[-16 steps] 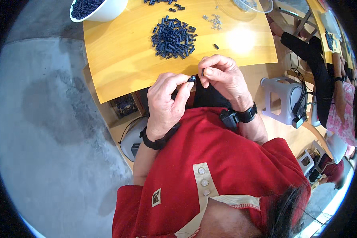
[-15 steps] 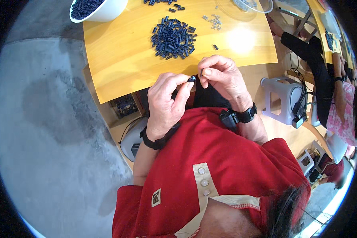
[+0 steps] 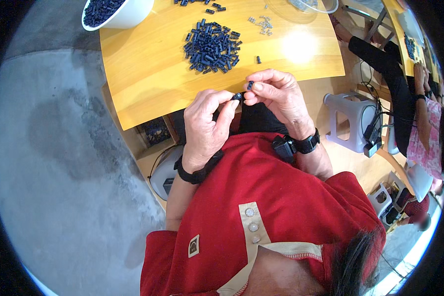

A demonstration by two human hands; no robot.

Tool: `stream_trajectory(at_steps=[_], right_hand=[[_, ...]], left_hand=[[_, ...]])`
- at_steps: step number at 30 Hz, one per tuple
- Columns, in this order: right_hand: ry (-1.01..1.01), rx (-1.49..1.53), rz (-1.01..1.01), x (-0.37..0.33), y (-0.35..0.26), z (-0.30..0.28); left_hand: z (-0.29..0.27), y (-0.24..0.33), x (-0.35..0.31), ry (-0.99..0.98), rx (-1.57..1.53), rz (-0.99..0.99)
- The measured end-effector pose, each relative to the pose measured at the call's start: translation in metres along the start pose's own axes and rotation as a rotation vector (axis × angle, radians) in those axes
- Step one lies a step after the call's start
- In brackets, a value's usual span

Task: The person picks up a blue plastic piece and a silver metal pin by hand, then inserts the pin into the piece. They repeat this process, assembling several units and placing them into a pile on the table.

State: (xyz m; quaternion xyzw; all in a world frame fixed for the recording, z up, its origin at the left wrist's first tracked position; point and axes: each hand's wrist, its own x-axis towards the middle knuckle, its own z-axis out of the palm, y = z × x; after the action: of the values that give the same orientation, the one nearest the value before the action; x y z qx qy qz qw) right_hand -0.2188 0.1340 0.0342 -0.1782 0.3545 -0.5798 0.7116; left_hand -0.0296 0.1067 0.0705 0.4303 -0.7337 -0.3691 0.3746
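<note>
Pile (image 3: pixel 212 48) on table (image 3: pixel 143 74), beyond left hand (image 3: pixel 204 117) and right hand (image 3: pixel 281 97)
Bowl (image 3: pixel 133 16) far left, pieces (image 3: pixel 102 12) in it; bits (image 3: pixel 265 24) right of pile; tub (image 3: pixel 329 9) far right, behind them; lone piece (image 3: pixel 258 59) between bits and right hand; stool (image 3: pixel 352 102) right of table.

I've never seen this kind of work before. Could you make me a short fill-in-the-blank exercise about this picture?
1. The left hand pinches a dark piece between its index finger and its ____.
2. In the picture, the dark pile lies to the ____ of the clear bits.
3. The shirt is mainly ____.
4. The bowl is coloured ____.

Missing words: thumb; left; red; white.
</note>
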Motion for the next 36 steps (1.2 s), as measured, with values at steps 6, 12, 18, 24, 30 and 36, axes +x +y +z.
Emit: stream_trajectory(at_steps=[6,12,18,24,30,36], right_hand=[[-0.122,-0.015,-0.102,-0.001,-0.001,0.005],[-0.185,-0.128,-0.094,-0.003,-0.007,0.007],[-0.227,-0.168,-0.115,-0.005,-0.012,0.01],[-0.237,-0.298,-0.121,-0.007,-0.017,0.014],[-0.269,-0.337,-0.152,-0.006,-0.022,0.014],[-0.287,-0.418,-0.231,-0.006,-0.024,0.014]], left_hand=[[-0.007,0.004,0.002,-0.002,0.043,0.061],[-0.012,0.01,0.003,-0.024,0.085,0.102],[-0.015,0.014,0.003,-0.04,0.138,0.13],[-0.016,0.017,0.005,-0.064,0.169,0.172],[-0.017,0.018,0.007,-0.072,0.181,0.18],[-0.018,0.02,0.007,-0.083,0.174,0.177]])
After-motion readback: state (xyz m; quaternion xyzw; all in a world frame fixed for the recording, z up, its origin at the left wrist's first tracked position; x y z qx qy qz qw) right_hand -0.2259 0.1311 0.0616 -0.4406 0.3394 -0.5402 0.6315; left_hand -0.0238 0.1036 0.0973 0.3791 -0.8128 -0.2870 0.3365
